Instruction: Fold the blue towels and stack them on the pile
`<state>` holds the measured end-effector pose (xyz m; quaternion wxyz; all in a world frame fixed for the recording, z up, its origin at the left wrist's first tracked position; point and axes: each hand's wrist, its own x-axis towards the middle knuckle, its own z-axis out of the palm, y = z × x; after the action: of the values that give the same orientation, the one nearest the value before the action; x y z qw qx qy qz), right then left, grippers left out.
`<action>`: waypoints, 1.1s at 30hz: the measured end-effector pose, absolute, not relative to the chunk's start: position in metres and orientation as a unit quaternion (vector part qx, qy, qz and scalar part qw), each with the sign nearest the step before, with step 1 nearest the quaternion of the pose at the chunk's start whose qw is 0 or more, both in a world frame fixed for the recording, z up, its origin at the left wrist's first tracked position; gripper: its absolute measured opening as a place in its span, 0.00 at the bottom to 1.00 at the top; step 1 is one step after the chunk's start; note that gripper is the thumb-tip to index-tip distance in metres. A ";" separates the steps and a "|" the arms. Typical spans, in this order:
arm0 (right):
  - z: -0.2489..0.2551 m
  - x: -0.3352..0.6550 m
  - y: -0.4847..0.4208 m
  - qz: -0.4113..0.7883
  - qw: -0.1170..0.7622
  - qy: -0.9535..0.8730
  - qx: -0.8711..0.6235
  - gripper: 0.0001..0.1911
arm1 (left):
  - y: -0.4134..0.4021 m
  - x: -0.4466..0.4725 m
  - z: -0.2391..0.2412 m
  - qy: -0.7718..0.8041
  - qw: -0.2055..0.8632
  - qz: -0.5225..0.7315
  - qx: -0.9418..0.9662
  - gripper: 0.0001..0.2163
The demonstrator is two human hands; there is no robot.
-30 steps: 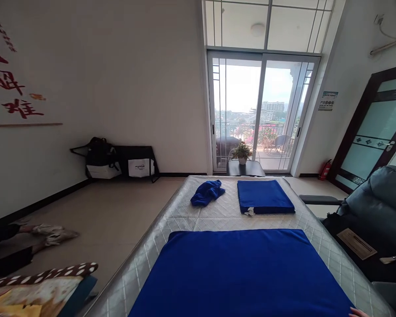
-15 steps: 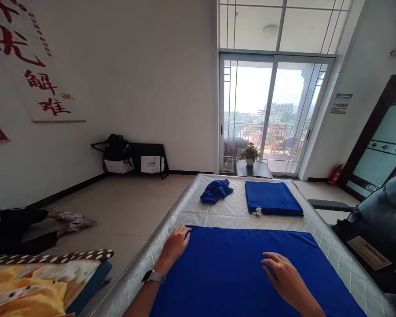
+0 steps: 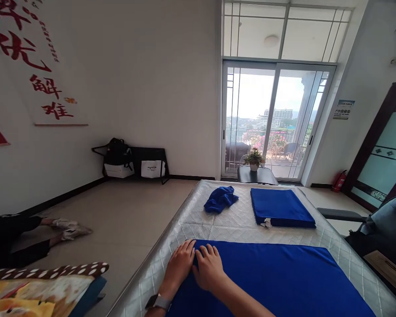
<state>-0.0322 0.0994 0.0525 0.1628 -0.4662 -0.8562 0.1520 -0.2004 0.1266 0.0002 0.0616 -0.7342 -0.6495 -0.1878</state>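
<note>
A blue cloth (image 3: 277, 277) lies spread out on the white quilted bed surface (image 3: 191, 218). My left hand (image 3: 181, 262), with a watch on its wrist, rests flat on the cloth's far left corner. Right beside it, my right hand (image 3: 211, 268) lies on the same cloth, palm down and fingers stretched forward. Neither hand grips anything that I can see. Beyond the spread cloth are a crumpled blue cloth (image 3: 220, 199) and a neat stack of folded blue cloths (image 3: 282, 207) with a white tag at its near edge.
A chair (image 3: 258, 175) bearing a potted plant (image 3: 254, 159) stands behind the bed, before a sliding glass door. At left are a person's legs (image 3: 20, 233) and a patterned bedding pile (image 3: 46, 290). An armrest (image 3: 341, 215) flanks the right side.
My right hand has moved left across the blue cloth and now lies beside my left hand. My left hand stays at the corner. The view has tipped slightly downward in the frame.
</note>
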 end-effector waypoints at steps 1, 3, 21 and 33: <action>0.049 -0.039 0.102 0.159 0.166 -0.854 -0.467 0.30 | 0.127 -0.203 -0.001 -0.649 0.067 -0.180 -0.736 0.22; 0.044 -0.045 0.105 0.170 0.172 -0.852 -0.465 0.30 | 0.129 -0.209 -0.004 -0.652 0.079 -0.168 -0.735 0.23; 0.011 -0.046 0.127 0.220 0.207 -0.842 -0.447 0.33 | 0.154 -0.228 -0.043 -0.593 -0.005 -0.225 -0.773 0.22; 0.019 -0.034 0.122 0.205 0.202 -0.823 -0.490 0.35 | 0.153 -0.220 -0.033 -0.591 0.032 -0.196 -0.782 0.25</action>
<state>-0.0342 0.1222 0.0190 0.2024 -0.4896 -0.8230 0.2050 -0.2201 0.1527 -0.0328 0.0325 -0.7819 -0.5909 -0.1960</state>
